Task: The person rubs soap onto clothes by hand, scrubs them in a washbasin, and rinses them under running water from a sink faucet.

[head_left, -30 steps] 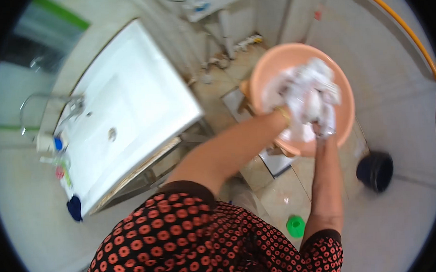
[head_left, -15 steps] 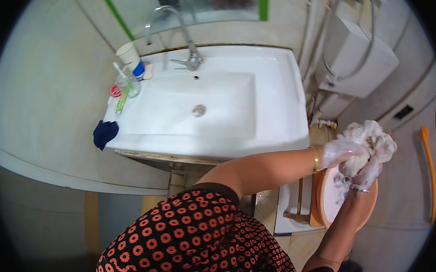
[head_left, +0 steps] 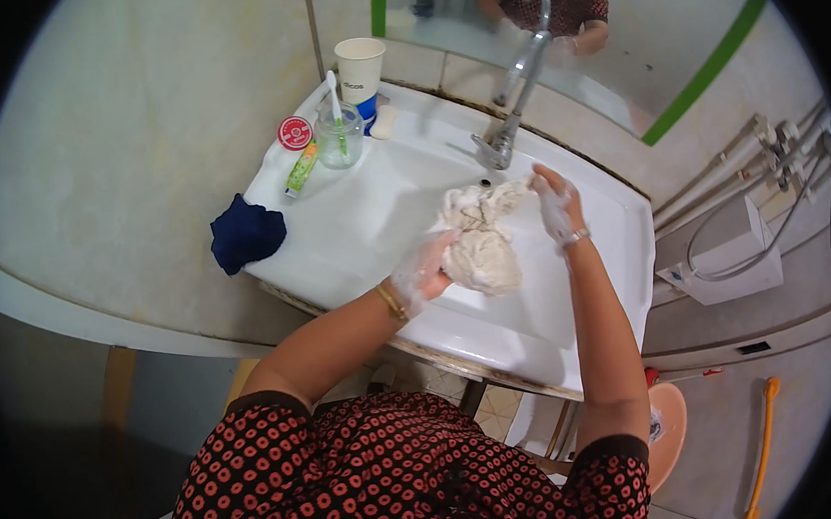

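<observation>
A wet, off-white cloth (head_left: 486, 251) hangs bunched over the white washbasin (head_left: 366, 210). Soapy foam coats both hands. My left hand (head_left: 424, 270) is closed on the cloth's near left side, over the front part of the basin. At the far right corner of the cloth, my right hand (head_left: 558, 207) pinches its edge, close to the chrome tap (head_left: 499, 150). The cloth hides the drain and some of my left fingers. No water is seen running from the tap.
On the left rim stand a paper cup (head_left: 360, 67), a glass jar (head_left: 342, 146) with a toothbrush, a toothpaste tube (head_left: 302, 170), a red round tin (head_left: 295, 132) and soap (head_left: 384, 122). A navy cloth (head_left: 247, 233) drapes over the left corner. An orange tub (head_left: 667, 439) sits low at right.
Both hands have carried the cloth from above the orange tub leftward to the washbasin. The view has swung left, and the hands are now farther apart on the cloth.
</observation>
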Available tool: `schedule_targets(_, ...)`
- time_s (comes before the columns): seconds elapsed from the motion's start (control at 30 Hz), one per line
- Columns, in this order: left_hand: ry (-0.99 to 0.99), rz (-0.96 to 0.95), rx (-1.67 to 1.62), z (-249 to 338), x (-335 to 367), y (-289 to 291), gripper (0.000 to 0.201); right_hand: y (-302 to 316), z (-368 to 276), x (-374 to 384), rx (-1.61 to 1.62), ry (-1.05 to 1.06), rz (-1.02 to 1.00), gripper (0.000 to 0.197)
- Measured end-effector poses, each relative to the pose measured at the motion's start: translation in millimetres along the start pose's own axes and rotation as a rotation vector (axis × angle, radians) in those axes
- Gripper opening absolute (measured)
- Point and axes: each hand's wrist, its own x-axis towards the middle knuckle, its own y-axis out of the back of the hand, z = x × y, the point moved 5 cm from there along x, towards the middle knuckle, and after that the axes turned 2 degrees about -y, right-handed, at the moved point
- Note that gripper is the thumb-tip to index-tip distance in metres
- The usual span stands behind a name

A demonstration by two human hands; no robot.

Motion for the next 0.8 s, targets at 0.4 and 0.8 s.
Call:
schedule_targets(0.4, 0.053, 0.051, -0.111, 42.2, -0.8, 60.0, 0.034, -124.0, 5.2, 54.8, -0.722, 0.289, -0.229, 0.022)
schedule_targets(0.8, 0.107, -0.011, -0.064, 18.2, 9.5, 38.4, 0.039, -106.2, 15.9, 51.8, -0.494, 0.163, -0.173, 0.024)
